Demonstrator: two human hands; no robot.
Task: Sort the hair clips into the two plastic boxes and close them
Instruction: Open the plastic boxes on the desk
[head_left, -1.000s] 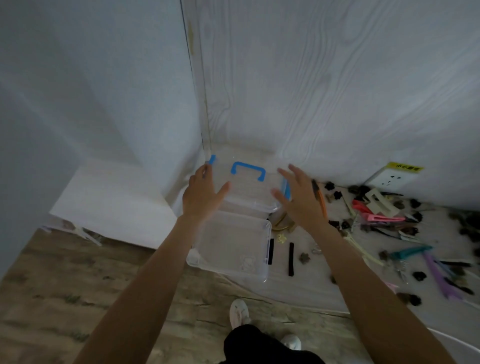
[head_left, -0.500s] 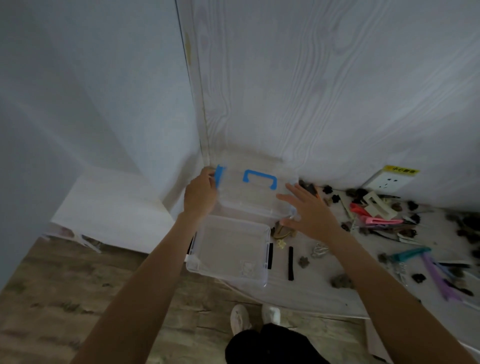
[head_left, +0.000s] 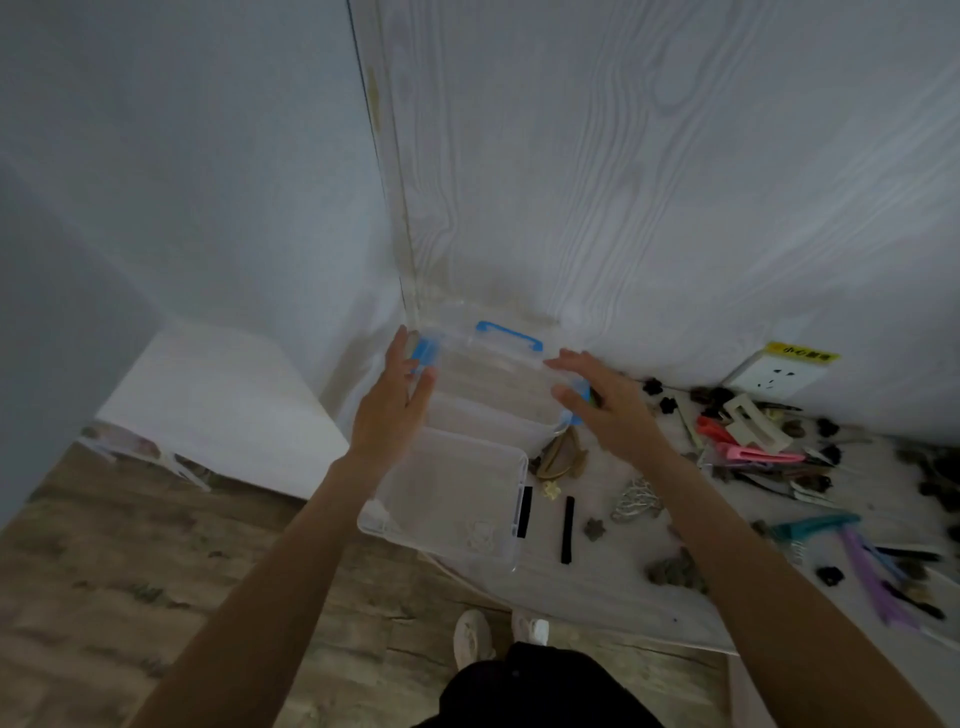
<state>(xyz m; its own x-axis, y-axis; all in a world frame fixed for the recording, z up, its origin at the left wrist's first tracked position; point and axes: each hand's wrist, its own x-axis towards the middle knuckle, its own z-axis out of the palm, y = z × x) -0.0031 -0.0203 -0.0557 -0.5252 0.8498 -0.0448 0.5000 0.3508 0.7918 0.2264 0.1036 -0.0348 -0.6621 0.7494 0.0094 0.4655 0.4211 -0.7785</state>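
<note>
A clear plastic box (head_left: 493, 379) with a blue handle (head_left: 509, 335) and blue side latches stands in the table's back left corner against the wall. My left hand (head_left: 389, 410) lies against its left end by the blue latch (head_left: 425, 352), fingers fairly straight. My right hand (head_left: 608, 410) reaches over its right end, fingers extended above the other latch. A second clear box (head_left: 452, 499) sits lidless in front of it, holding one small pale clip. Loose hair clips (head_left: 753, 447) in pink, white, teal, purple and dark colours lie scattered to the right.
Two black bar clips (head_left: 567, 530) and a silver clip (head_left: 636, 501) lie just right of the near box. A wall socket (head_left: 774, 371) sits behind the clips. The near box overhangs the white table's (head_left: 597, 592) front edge. My shoes (head_left: 472, 634) stand on the wooden floor below.
My left hand has loosened from its curled hold on the left latch and its fingers now lie straighter. My right hand has moved up over the box's right end.
</note>
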